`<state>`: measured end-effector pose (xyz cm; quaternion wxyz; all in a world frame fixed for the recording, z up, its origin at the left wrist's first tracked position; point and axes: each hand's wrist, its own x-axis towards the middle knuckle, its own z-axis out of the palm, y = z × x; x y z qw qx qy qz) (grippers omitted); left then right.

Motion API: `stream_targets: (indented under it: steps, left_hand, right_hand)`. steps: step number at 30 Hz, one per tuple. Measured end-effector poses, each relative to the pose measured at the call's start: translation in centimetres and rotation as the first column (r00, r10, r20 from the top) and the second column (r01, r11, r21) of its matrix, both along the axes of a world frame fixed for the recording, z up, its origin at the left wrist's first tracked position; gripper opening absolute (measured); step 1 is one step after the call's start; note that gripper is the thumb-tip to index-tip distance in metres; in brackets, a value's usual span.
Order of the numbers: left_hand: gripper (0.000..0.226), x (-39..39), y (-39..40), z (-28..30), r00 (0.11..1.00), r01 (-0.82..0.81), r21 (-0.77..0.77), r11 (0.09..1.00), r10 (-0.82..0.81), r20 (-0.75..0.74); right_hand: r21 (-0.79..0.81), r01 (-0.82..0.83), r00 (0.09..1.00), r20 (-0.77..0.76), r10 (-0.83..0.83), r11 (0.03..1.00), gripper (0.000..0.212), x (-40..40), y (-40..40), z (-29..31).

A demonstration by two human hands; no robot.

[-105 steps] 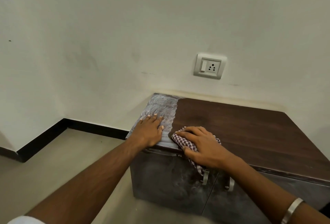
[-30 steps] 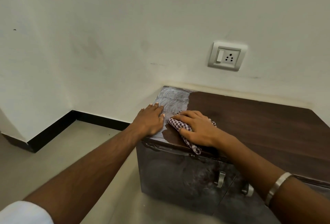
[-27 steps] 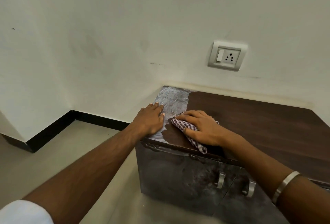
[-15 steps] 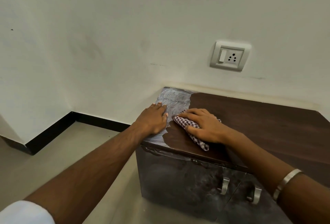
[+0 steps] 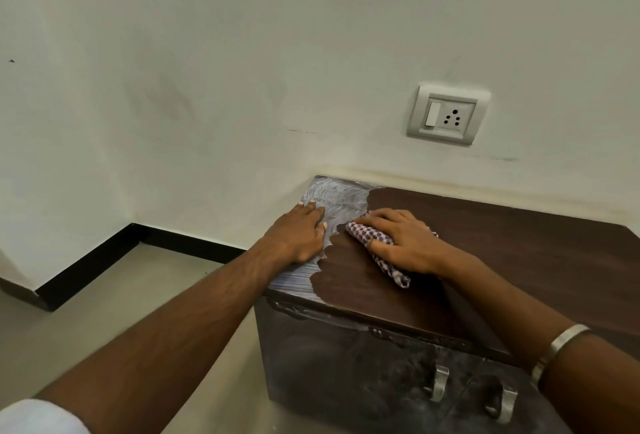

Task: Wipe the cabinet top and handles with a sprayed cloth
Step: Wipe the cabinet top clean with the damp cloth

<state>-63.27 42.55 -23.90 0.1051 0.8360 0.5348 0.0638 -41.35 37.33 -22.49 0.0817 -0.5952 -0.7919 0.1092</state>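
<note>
The red-and-white checked cloth [image 5: 375,241] is pinned under the right hand [image 5: 403,243], bunched beneath palm and fingers, one tail trailing out toward the front edge. The fingers are spread and bent over the cloth, thumb pressed across its near side, so it is gripped against the dark brown wooden cabinet top [image 5: 502,253]. Just beside it, the left hand [image 5: 299,234] is laid flat, fingers straight and together, nothing held, resting on the pale grey dusty streaked patch [image 5: 337,196] at the top's left end. The boundary between dusty and wiped wood is found right between the two hands. Below, two silver metal handles [image 5: 438,387] are seen on the smudged dark cabinet doors. Behind, a white switch-and-socket plate [image 5: 448,115] is fixed to the off-white wall [image 5: 207,70], with black skirting [image 5: 90,267] along the beige floor.
</note>
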Motion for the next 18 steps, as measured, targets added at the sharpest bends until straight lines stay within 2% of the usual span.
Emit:
stream_targets:
  steps: [3, 7, 11, 18]
  left_hand:
    - [0.054, 0.3, 0.2, 0.0, 1.000, -0.002, 0.003, 1.000, 0.002, 0.000]
    - [0.054, 0.8, 1.0, 0.0, 1.000, -0.002, 0.002, 1.000, 0.002, -0.007]
    - [0.054, 1.1, 1.5, 0.0, 1.000, -0.003, -0.006, 1.000, 0.003, -0.023]
    - [0.054, 1.3, 2.5, -0.1, 1.000, 0.003, -0.011, 1.000, -0.003, -0.013]
  right_hand:
    - [-0.009, 0.070, 0.997, 0.041, -0.070, 0.997, 0.069, -0.1, 1.9, 0.2]
    - [0.031, 0.034, 0.998, 0.043, -0.035, 0.999, 0.056, -1.7, 2.9, -0.2]
    - [0.024, -0.018, 1.000, 0.005, 0.018, 1.000, 0.067, -0.7, 1.9, -0.2]
    - [0.032, 0.075, 0.995, 0.070, -0.078, 0.997, 0.056, -0.4, 4.7, -0.3]
